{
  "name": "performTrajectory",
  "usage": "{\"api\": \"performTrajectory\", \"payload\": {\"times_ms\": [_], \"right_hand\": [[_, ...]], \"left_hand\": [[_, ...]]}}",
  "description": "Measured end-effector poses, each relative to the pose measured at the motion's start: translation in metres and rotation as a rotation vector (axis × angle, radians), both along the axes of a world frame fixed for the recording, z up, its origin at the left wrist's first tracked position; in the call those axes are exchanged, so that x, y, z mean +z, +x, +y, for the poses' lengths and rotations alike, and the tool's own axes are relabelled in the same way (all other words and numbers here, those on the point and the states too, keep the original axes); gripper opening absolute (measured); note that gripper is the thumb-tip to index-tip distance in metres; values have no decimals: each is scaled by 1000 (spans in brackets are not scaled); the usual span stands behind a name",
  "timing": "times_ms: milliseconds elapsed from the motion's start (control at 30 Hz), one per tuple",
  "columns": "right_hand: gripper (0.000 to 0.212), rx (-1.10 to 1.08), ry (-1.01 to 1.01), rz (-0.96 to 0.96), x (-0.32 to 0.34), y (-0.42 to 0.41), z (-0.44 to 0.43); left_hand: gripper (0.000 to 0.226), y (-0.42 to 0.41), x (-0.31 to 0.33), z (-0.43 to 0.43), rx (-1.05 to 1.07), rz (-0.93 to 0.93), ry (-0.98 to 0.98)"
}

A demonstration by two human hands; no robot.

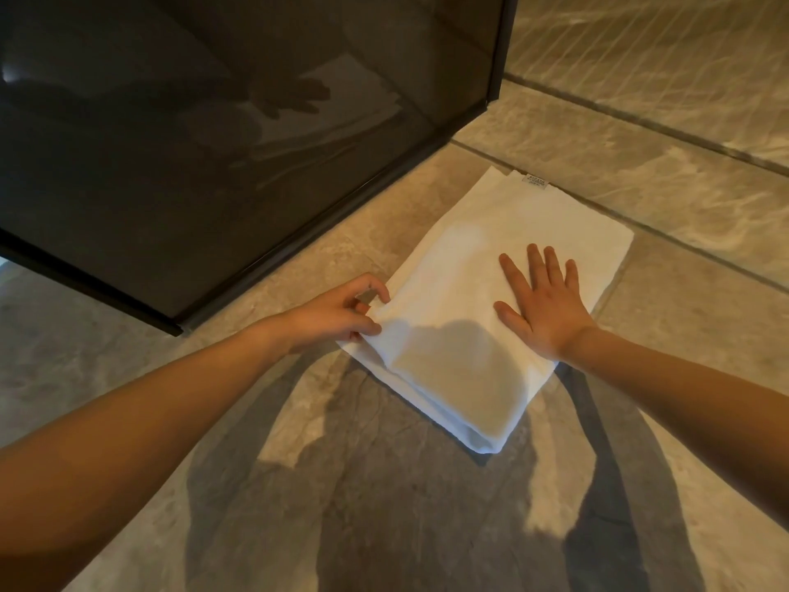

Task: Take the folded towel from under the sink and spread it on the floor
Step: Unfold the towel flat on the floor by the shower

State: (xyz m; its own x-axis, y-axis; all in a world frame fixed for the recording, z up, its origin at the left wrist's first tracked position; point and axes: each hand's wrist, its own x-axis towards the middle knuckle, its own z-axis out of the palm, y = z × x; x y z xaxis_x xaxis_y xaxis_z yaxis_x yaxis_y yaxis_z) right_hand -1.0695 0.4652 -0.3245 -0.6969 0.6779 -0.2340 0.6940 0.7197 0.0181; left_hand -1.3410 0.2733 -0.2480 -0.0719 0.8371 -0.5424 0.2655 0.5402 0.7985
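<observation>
A white towel (465, 267) lies on the stone floor, still folded into a long rectangle, with a small label at its far corner. My left hand (337, 314) pinches the top layer at the towel's near left edge, thumb and fingers closed on the cloth. My right hand (540, 303) rests flat on the towel's right side, palm down, fingers spread, holding nothing.
A dark glass panel (213, 143) in a black frame stands just left of the towel and reflects the hand and cloth. Beige marble floor tiles (683, 292) spread to the right and toward me. My shadow falls across the floor (384, 506) below the towel.
</observation>
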Motion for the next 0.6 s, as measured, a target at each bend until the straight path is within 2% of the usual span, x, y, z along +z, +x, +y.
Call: {"api": "performTrajectory", "payload": {"times_ms": [167,267,400,433,533,600], "right_hand": [[83,13,2,20,-3,0,0],[83,9,-18,14,-2,0,1],[79,3,-99,-59,11,-9,8],[77,-23,-144,-7,22,-16,13],[60,-91,-330,321,65,-49,26],[48,-127,-535,395,87,-75,23]], "left_hand": [[31,-2,2,5,-57,-38,3],[55,1,-1,10,-46,-83,-99],[64,10,0,14,7,-151,-124],[64,11,2,14,0,-174,-111],[64,18,8,16,-64,-197,-72],[67,27,11,20,-119,-124,-40]]}}
